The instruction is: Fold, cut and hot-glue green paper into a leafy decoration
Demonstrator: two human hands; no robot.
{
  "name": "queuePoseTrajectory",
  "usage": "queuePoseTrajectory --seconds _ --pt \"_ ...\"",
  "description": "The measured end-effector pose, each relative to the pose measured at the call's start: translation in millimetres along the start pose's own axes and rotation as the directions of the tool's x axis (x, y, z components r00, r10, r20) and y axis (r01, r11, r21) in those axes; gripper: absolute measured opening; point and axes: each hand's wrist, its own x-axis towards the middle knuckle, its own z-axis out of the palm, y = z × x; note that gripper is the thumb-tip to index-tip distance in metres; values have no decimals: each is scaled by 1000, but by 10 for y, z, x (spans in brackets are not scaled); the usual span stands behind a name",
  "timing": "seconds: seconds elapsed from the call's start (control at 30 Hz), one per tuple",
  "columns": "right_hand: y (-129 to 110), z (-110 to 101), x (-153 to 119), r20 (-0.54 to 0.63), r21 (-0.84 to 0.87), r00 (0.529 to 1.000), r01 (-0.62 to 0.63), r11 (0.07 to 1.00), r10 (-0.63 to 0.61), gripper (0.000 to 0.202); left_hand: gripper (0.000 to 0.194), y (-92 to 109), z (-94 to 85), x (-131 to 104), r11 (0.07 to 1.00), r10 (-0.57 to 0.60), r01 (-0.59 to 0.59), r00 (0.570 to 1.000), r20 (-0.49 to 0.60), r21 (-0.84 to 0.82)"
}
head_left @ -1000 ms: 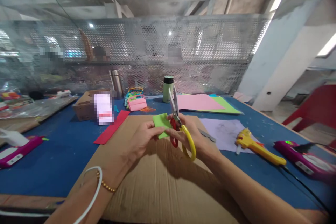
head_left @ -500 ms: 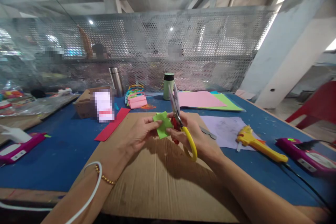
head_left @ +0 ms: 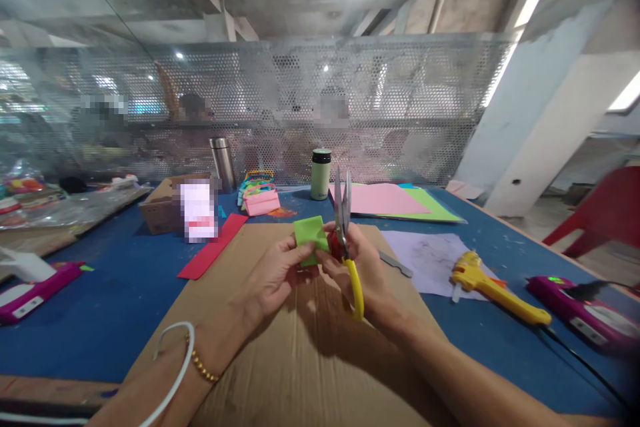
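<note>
A small green piece (head_left: 310,235) is pinched between both hands above a brown cardboard sheet (head_left: 295,347). My left hand (head_left: 280,270) grips its left and lower side, thumb on the front face. My right hand (head_left: 357,263) touches its lower right corner with the fingertips and also holds scissors (head_left: 356,287) with yellow and red handles. The scissor blades point up and stand slightly apart, with nothing between them. The fingers behind the green piece are partly hidden.
Red strip (head_left: 213,247) and cardboard box (head_left: 163,203) lie left; pink pouch (head_left: 261,200), steel flask (head_left: 223,163) and green cup (head_left: 321,175) behind. Right are pink sheet (head_left: 380,199), purple sheet (head_left: 425,257), grey blade-like tool (head_left: 397,263), yellow glue gun (head_left: 500,290) and magenta power strip (head_left: 575,310).
The green piece has turned and its face now looks flatter and squarer. The scissors have swung more upright. The camera view has tilted up slightly.
</note>
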Motion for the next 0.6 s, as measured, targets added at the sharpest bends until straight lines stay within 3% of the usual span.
queuePoseTrajectory --seconds 0.4,0.6 --pt "111 3 -32 -15 -35 997 70 997 -70 30 38 -14 21 12 997 65 -65 998 -18 36" --pt "-16 -2 -49 9 -25 998 63 998 -63 30 36 26 8 17 993 105 -105 994 4 49"
